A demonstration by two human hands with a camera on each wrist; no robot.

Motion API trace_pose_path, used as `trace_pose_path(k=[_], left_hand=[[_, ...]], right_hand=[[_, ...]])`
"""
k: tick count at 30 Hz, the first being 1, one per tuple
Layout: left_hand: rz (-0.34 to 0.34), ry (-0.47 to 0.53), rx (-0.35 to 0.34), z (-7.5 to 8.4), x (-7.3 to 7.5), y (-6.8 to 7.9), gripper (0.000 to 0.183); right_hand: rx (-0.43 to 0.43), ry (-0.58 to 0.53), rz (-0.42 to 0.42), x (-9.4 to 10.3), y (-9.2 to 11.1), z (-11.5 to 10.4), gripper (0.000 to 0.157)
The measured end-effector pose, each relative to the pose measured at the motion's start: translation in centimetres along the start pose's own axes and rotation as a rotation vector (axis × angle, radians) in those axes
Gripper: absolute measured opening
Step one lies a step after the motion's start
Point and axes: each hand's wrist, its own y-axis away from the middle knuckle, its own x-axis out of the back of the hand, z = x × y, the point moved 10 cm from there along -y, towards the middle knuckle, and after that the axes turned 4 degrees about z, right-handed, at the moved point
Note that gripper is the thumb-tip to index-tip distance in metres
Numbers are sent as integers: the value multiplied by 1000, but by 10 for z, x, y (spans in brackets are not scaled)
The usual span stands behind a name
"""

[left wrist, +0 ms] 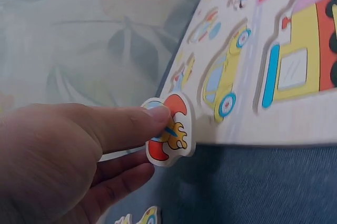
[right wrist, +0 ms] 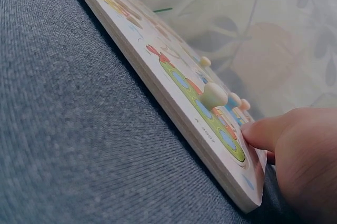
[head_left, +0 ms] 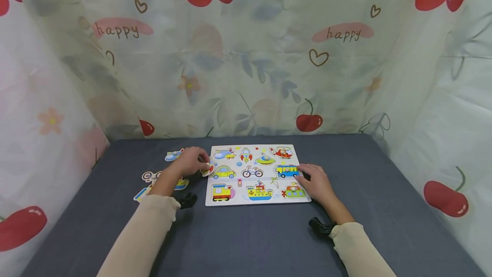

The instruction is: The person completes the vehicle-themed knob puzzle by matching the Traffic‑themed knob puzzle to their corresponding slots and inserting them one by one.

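Observation:
My left hand point(head_left: 191, 161) pinches a rocket puzzle piece point(left wrist: 174, 134) between thumb and fingers, its red fins and yellow flame showing. The piece is just off the left edge of a white puzzle board point(head_left: 238, 200) printed with vehicles, beside the yellow car picture point(head_left: 224, 172). On the board's right edge rests my right hand point(head_left: 317, 183), with fingers extended by the blue bus point(head_left: 286, 171) and the thumb touching the board's top in the right wrist view. A green submarine piece point(right wrist: 200, 108) with a round wooden knob point(right wrist: 214, 95) sits in the board near that thumb.
Loose pieces lie left of the board: an airplane point(head_left: 173, 155), a bicycle point(head_left: 149, 176) and a boat point(head_left: 182, 184), partly hidden by the left arm. A dark cloth point(head_left: 250, 243) covers the table. Patterned curtains point(head_left: 246, 76) surround its back and sides.

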Motion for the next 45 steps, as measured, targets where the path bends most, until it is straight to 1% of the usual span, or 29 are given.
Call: trace_pose_path(k=[5,9,16,20,24,31,36,41,45], left_hand=[[89,64,-24,5,-2,-4,13],[159,120,-44,12,-4,-5,13],[242,224,-48,26,-14,-3,14],[293,279,-47,31,-19,-3,14],[353,287,-56,33,-23,-6,14],[437,295,-86,37,-28,-9,15],[494,330,-56,40,-31,-9,14],[558,363,-26,46,-31,-9,13],[585,375,-6,50,-35,-10,14]], right_hand=[[1,0,2,0,0,1,44],[-5,5,4,1,1,3,45],[-8,13,7,2,1,2,45],[-11,12,3,1,1,2,45],[-22,19,-2,-1,1,3,45],[-26,27,-4,0,0,1,45],[-23,27,-7,1,2,0,45],[-18,28,-1,1,1,-1,45],[-20,30,4,1,0,0,44]])
